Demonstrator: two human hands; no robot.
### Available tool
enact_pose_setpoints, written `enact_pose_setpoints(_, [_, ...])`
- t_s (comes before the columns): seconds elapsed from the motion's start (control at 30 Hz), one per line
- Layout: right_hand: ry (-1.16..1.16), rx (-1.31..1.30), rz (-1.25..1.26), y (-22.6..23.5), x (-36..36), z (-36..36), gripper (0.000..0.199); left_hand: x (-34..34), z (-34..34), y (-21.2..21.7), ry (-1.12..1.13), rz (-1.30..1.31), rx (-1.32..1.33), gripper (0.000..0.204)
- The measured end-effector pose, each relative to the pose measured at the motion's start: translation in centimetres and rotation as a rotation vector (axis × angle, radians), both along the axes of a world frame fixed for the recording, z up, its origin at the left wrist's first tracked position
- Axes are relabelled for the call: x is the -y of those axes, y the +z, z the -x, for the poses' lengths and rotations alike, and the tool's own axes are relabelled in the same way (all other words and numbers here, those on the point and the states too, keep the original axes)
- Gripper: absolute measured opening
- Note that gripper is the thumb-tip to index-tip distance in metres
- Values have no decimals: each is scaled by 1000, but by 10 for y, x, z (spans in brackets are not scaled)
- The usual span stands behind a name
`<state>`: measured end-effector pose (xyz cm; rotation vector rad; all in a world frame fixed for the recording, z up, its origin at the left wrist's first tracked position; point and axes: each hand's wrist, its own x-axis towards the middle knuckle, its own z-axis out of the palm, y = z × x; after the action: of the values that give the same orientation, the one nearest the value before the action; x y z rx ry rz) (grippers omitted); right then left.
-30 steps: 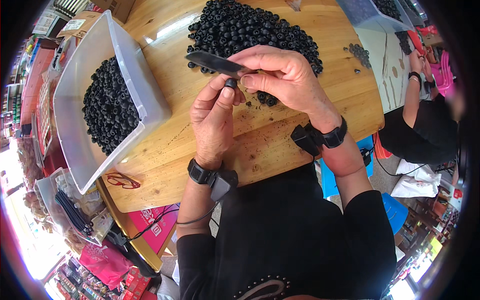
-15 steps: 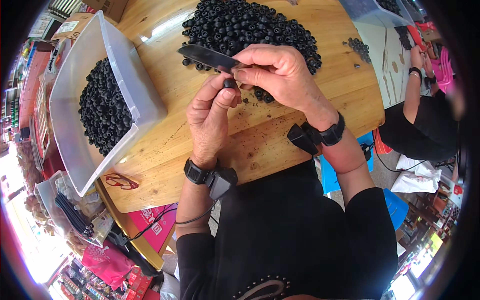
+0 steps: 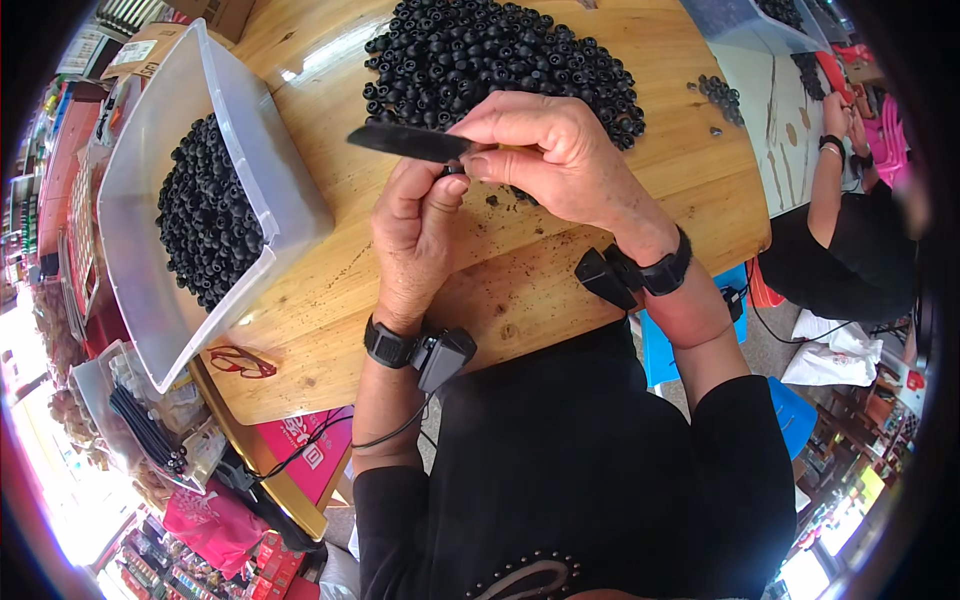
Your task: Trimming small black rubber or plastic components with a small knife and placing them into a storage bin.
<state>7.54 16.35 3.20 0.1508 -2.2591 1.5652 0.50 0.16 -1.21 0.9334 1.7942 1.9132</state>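
The right hand (image 3: 555, 150) grips a flat black blade-like tool (image 3: 405, 140) between thumb and fingers, its pointed end aimed to the person's left above the wooden table (image 3: 520, 290). The left hand (image 3: 415, 235) is closed narrowly, thumb and forefinger pinching one small black ring-shaped part (image 3: 452, 171) directly under the tool, just in front of the large heap of identical black parts (image 3: 500, 60). The step in hand appears to be trimming or scraping this single part. To do it well, keep the part pinched firmly near the fingertips so that its edge stays exposed, steady both hands against each other, and work the tool with short, controlled strokes directed away from the left thumb. A clear plastic bin (image 3: 150, 180), tilted at the table's left edge, holds more such parts; whether those are finished cannot be determined.
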Motion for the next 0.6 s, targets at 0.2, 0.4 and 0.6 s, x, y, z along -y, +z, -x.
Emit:
enact_pose_setpoints(0.2, [-62,111,-46,3,-6,-2,14,-5,-2,-3,-22,-19,-97,16])
enact_pose_setpoints(0.4, [45,181,248,4,-9,-3,16,-3,-1,3,-73,-37,60,15])
enact_pose_setpoints(0.6, [-16,27,-18,-2,-3,-2,20,-1,1,-4,-1,96,-68,16])
